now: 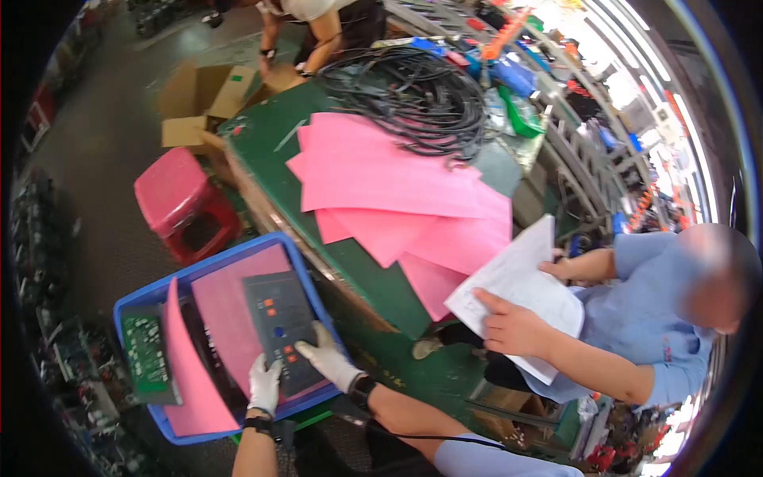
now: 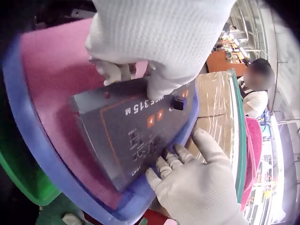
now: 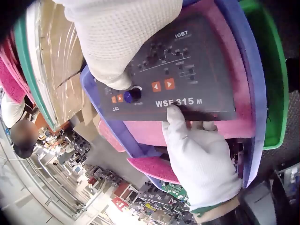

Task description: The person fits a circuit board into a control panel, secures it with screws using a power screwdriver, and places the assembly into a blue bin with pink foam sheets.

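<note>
A dark grey control panel (image 1: 278, 326) with orange buttons and a blue knob lies tilted over pink foam (image 1: 218, 298) in a blue bin (image 1: 121, 306). My left hand (image 1: 265, 387) grips its near edge, thumb on the printed face and fingers beneath, as the left wrist view shows at the panel (image 2: 122, 126). At the opposite end, my right hand (image 1: 332, 362) holds the panel (image 3: 206, 70), its thumb beside the knob (image 3: 132, 95); its other fingers are partly hidden at the edge. A green circuit board (image 1: 145, 354) stands at the bin's left side, beside an upright pink sheet (image 1: 191, 366).
Pink sheets (image 1: 381, 167) and coiled black cables (image 1: 413, 95) lie on a green table (image 1: 262, 135). A person in blue (image 1: 660, 310) holds papers (image 1: 524, 294) at right. A red stool (image 1: 179, 195) and a cardboard box (image 1: 187, 127) stand beyond the bin.
</note>
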### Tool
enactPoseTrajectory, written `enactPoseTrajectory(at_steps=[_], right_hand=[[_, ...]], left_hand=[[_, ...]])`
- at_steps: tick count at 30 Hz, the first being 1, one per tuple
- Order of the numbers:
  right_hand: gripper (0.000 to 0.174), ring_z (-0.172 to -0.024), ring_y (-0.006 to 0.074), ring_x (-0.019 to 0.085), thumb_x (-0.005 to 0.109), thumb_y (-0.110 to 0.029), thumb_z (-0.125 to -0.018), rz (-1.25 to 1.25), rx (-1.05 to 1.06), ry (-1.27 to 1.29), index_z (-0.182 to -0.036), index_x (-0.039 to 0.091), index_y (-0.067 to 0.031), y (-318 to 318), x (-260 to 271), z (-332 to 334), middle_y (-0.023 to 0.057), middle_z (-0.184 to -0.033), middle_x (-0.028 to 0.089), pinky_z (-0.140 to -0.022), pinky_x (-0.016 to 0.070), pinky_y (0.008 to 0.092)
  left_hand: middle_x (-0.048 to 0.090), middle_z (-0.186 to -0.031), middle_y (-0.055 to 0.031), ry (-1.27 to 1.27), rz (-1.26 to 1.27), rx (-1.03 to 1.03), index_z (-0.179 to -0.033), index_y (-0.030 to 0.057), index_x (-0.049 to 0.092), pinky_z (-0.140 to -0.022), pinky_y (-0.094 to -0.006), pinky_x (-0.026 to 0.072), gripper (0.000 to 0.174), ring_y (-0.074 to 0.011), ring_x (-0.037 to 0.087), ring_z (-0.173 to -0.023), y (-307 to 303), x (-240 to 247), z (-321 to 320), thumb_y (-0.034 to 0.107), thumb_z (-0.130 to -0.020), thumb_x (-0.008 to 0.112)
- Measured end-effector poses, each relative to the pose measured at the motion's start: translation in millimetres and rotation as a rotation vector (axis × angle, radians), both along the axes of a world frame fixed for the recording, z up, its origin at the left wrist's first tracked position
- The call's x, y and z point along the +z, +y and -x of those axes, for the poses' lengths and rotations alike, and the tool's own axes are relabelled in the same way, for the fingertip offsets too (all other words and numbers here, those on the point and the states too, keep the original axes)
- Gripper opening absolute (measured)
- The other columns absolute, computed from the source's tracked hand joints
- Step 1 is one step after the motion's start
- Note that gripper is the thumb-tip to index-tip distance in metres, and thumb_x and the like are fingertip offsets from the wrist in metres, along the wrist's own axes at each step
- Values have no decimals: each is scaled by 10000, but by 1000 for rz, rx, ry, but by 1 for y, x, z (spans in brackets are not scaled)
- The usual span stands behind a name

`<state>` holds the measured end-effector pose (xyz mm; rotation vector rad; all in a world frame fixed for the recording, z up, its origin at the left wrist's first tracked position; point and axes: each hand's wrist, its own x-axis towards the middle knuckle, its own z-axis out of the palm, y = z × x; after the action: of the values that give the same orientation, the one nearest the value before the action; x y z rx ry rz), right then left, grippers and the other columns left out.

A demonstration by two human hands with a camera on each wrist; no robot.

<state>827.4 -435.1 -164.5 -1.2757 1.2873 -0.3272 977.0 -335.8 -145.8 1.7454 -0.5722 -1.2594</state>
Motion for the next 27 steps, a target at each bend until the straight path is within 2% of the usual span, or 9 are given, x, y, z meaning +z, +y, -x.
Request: enactPoseTrajectory(at_steps=[5, 7, 13, 15, 17, 21, 23, 25, 27], right_hand=[[792, -1382, 328, 330, 666, -340, -840, -87, 19, -117, -1446, 307, 22, 3, 9, 5, 242, -1468, 351, -1136, 260, 378], [698, -1267, 277, 475, 677, -269, -841, 79, 37, 30, -1410, 385, 10, 2, 5, 6, 205, -1366, 492, -1065, 361, 356], [773, -1341, 291, 395, 661, -283, -865, -105, -36, -230, -1442, 283, 66, 3, -19, 20, 217, -1444, 396, -1105, 322, 354], [724, -1252, 268, 489, 670, -209, -872, -125, 3, -149, -1419, 298, 85, -6, 13, 14, 195, -1387, 461, -1053, 392, 343], [651, -1139, 246, 571, 692, -143, -854, -655, -164, -437, -1372, 364, 77, -13, 20, 14, 173, -1292, 546, -983, 453, 334], [547, -1028, 192, 609, 699, -115, -850, -664, -89, -558, -1301, 443, 57, -17, 29, 7, 132, -1184, 606, -906, 491, 306], [496, -1005, 159, 598, 688, -88, -851, -330, -2, -474, -1277, 469, 41, -25, 47, -4, 112, -1129, 620, -892, 490, 293], [503, -963, 145, 592, 702, -65, -815, -193, -13, -428, -1250, 473, 43, -28, 60, -15, 104, -1111, 605, -882, 487, 283], [518, -930, 143, 588, 701, -45, -792, 138, 30, -203, -1240, 457, 45, -30, 56, -19, 101, -1083, 591, -857, 491, 278]], left_hand=[[646, -937, -67, -188, -24, 22, -1123, -12, 614, -790, -324, 475, 275, -150, 574, -863, 10, -22, 4, 139, -893, 606], [651, -1050, -64, 6, 83, 120, -1238, -9, 558, -884, -287, 460, 361, -131, 572, -948, 10, -33, 4, 38, -882, 597], [649, -1055, -7, 355, 53, 234, -1343, 34, 513, -665, -182, 449, 445, -33, 558, -845, 9, -2, -17, 39, -906, 597], [650, -1041, 14, 454, 31, 212, -1373, 49, 490, -551, -160, 367, 475, 7, 511, -747, 14, -1, -24, 56, -913, 609], [641, -1012, 16, 493, 66, 238, -1384, 39, 470, -544, -168, 366, 490, -5, 501, -715, 23, 1, -26, 86, -918, 613], [635, -1044, -3, 639, 249, 274, -1416, 21, 416, -584, -194, 412, 564, -34, 518, -738, 29, -5, -29, 176, -923, 641], [621, -1178, -75, 594, 197, 134, -1439, 7, 368, -770, -248, 504, 624, -126, 611, -953, 26, 0, -37, 210, -920, 651], [637, -1121, -67, 132, 82, 105, -1399, 22, 425, -695, -236, 476, 530, -92, 583, -838, 19, 10, -38, 217, -940, 604], [640, -1172, -144, -310, 140, 37, -1343, -10, 449, -754, -281, 512, 475, -164, 635, -967, 17, 34, -56, 214, -947, 583]])
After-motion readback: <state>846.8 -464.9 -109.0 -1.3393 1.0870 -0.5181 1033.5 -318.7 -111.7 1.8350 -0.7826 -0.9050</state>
